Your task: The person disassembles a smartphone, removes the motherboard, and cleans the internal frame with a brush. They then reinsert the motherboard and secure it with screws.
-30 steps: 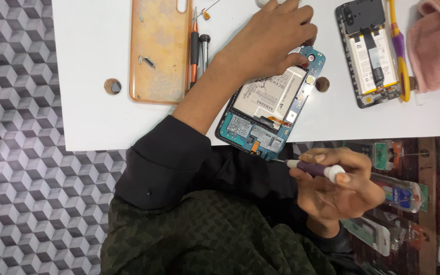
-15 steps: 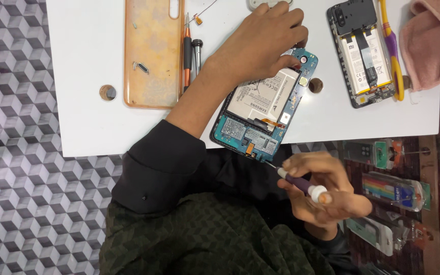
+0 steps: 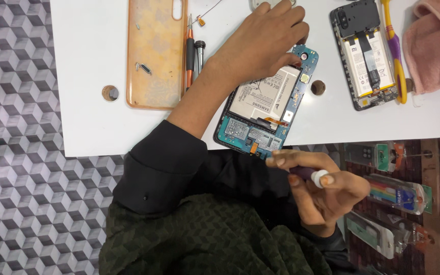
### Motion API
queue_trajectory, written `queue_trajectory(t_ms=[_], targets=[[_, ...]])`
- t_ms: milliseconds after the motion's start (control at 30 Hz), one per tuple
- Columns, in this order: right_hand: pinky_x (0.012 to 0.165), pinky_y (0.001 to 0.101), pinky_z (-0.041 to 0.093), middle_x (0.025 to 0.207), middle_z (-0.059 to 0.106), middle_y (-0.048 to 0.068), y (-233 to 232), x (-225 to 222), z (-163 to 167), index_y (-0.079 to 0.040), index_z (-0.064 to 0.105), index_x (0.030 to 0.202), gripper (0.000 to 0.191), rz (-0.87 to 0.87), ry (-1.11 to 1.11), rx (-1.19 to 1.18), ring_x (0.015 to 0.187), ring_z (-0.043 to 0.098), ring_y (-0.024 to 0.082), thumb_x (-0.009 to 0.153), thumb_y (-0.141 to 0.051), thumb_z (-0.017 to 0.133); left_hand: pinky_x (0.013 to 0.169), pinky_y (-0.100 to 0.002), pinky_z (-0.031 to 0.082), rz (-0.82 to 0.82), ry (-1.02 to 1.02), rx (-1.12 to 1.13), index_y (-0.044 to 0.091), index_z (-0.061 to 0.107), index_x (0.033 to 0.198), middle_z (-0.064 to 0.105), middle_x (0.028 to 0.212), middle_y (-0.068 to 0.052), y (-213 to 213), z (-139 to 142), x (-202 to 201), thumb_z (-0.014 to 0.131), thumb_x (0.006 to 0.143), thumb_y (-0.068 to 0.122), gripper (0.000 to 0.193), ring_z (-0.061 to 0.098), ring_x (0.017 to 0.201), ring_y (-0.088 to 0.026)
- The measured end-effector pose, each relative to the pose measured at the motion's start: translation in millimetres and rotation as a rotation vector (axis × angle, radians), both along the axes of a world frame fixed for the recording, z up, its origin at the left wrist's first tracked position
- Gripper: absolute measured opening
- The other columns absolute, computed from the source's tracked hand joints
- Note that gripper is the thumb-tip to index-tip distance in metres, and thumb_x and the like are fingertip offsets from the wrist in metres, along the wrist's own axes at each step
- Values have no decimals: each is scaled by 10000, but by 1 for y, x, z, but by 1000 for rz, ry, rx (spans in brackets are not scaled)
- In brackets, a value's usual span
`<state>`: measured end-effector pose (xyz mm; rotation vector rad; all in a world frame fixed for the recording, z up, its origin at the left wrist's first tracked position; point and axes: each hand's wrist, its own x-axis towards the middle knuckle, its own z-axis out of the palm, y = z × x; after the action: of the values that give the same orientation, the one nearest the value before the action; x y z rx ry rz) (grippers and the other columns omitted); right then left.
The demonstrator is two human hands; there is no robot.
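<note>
An orange translucent phone cover (image 3: 151, 56) lies on the white table (image 3: 87, 76). The left hand (image 3: 260, 43) presses flat on the opened blue-framed phone (image 3: 266, 109). The right hand (image 3: 322, 191) pinches a purple white-capped screwdriver (image 3: 309, 175) just off the phone's lower edge.

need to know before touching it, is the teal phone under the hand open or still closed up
Open. The teal phone lies with its back cover off: white battery and circuit boards are exposed. The left hand rests on its top end.
</note>
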<state>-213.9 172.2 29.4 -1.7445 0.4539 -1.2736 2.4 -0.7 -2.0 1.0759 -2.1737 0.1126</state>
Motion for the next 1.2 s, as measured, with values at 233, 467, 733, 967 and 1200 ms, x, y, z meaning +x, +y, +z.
queue_trajectory(t_ms=[233, 467, 733, 967, 1200], targets=[[912, 495, 649, 1090, 575, 176, -2, 9, -3, -194, 431, 1208, 608, -180, 69, -201, 998, 669, 311, 767, 105, 724, 936, -433, 454, 51, -57, -41, 61, 668, 1063, 608, 1126, -55, -2, -1, 3, 832, 869, 405, 428, 556, 1145, -236], [933, 490, 666, 1095, 630, 222, -20, -18, 0, -153, 365, 1277, 596, 36, 41, -98, 1025, 724, 320, 849, 218, 550, 917, -434, 459, 66, -51, -9, 64, 668, 1064, 611, 1113, -52, -4, -1, 2, 829, 866, 397, 419, 560, 1128, -236], [820, 365, 654, 1076, 657, 226, -25, -21, -11, -212, 356, 1288, 774, -44, 80, -148, 950, 742, 296, 738, 138, 774, 920, -432, 455, 60, -39, -23, 72, 661, 1060, 606, 1111, -46, 0, 1, 5, 834, 872, 399, 415, 562, 1121, -225], [968, 542, 643, 1126, 596, 233, -28, -19, -8, -214, 397, 1307, 586, 98, -18, -49, 1001, 737, 349, 868, 124, 589, 933, -433, 445, 45, -18, -55, 75, 649, 1043, 599, 1105, -60, 0, 3, 6, 844, 867, 394, 414, 557, 1125, -242], [743, 324, 660, 1139, 479, 140, -15, -1, -8, -292, 375, 1262, 672, -208, 35, -124, 963, 676, 244, 866, 136, 709, 966, -437, 428, 3, 53, -6, 84, 661, 1015, 605, 1098, -61, -1, 3, 9, 869, 863, 365, 381, 556, 1124, -261]])
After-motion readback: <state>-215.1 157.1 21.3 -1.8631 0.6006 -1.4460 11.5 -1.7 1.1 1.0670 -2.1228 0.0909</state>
